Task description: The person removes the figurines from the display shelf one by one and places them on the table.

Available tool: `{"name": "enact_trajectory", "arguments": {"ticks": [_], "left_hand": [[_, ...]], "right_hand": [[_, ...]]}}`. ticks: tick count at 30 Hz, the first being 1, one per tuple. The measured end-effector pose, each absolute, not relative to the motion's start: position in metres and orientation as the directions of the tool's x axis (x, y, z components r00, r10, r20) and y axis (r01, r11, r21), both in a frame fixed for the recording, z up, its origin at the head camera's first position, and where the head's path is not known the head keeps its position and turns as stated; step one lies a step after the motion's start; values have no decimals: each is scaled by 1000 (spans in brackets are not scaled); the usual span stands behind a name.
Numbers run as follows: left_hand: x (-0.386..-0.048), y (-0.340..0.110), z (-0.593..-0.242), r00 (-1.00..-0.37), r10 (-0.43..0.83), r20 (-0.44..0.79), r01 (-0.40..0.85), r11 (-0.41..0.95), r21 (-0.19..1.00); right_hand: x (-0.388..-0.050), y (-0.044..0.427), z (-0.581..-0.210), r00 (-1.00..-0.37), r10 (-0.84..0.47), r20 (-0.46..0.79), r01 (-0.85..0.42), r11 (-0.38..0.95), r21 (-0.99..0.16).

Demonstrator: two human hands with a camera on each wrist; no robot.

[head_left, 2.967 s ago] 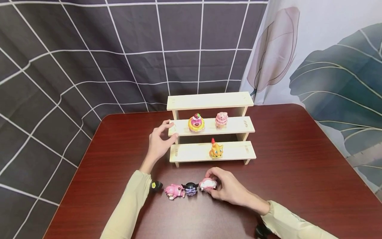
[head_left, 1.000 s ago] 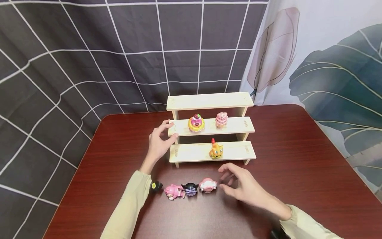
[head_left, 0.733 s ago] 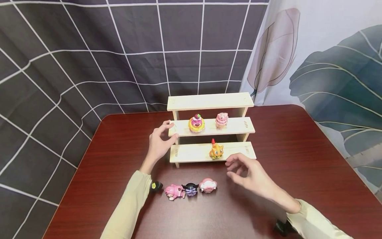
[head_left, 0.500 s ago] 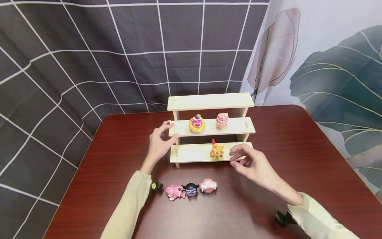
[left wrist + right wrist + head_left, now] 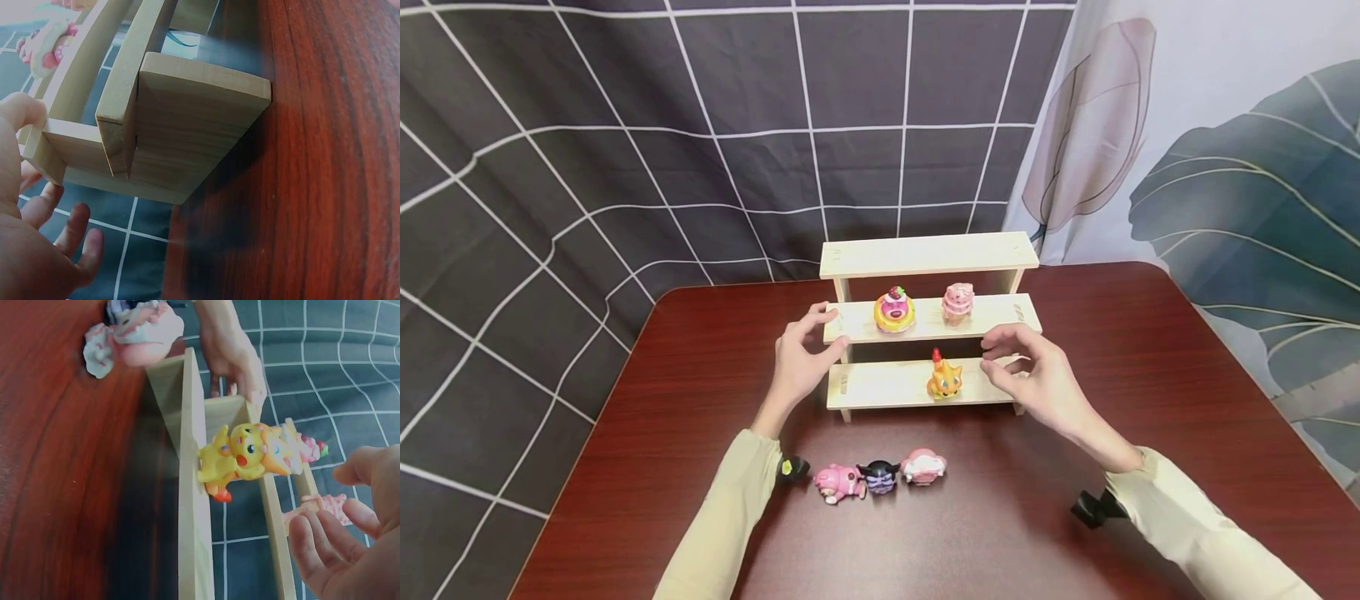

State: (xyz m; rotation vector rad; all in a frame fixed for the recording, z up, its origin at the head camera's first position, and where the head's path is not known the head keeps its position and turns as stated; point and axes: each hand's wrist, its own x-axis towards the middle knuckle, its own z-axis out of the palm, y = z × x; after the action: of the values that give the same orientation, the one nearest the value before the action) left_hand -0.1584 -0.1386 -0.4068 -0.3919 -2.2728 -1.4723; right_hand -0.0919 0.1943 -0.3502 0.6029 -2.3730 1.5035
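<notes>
A three-tier wooden display shelf [image 5: 880, 386] stands on the table. My left hand [image 5: 800, 354] grips the left end of its middle board, thumb in front and fingertips at the back edge. In the left wrist view the thumb [image 5: 24, 111] touches the board's corner. My right hand [image 5: 1037, 375] hovers by the right end of the shelf, fingers loosely bent, holding nothing. Nearest to it are a yellow-orange figurine [image 5: 945, 380] on the bottom board and a pink swirl-shaped figurine [image 5: 957, 304] on the middle board. Left of that sits a yellow-ringed figurine with a strawberry top [image 5: 894, 311].
In front of the shelf, a pink figurine [image 5: 838, 482], a black-and-purple one [image 5: 880, 476] and a pink-and-white one [image 5: 923, 466] lie in a row on the dark red table [image 5: 715, 350]. A grid-patterned curtain [image 5: 760, 167] hangs behind.
My right hand has let go of the pink-and-white figurine, moved right, then risen toward the shelf's right side. The left hand keeps its grip on the shelf.
</notes>
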Motion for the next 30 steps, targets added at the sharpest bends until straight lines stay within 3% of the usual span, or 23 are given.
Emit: {"name": "enact_trajectory", "arguments": {"ticks": [17,30], "left_hand": [[-158,-140,-407,-882,18,471,436,410,801],[-159,-138,-406,-876,13,483,449,391,803]], "right_hand": [[-123,187,-341,-906,-98,412,-417,375,-828],[-142,182,-342,-900,-144,413,-436,361,-825]]}}
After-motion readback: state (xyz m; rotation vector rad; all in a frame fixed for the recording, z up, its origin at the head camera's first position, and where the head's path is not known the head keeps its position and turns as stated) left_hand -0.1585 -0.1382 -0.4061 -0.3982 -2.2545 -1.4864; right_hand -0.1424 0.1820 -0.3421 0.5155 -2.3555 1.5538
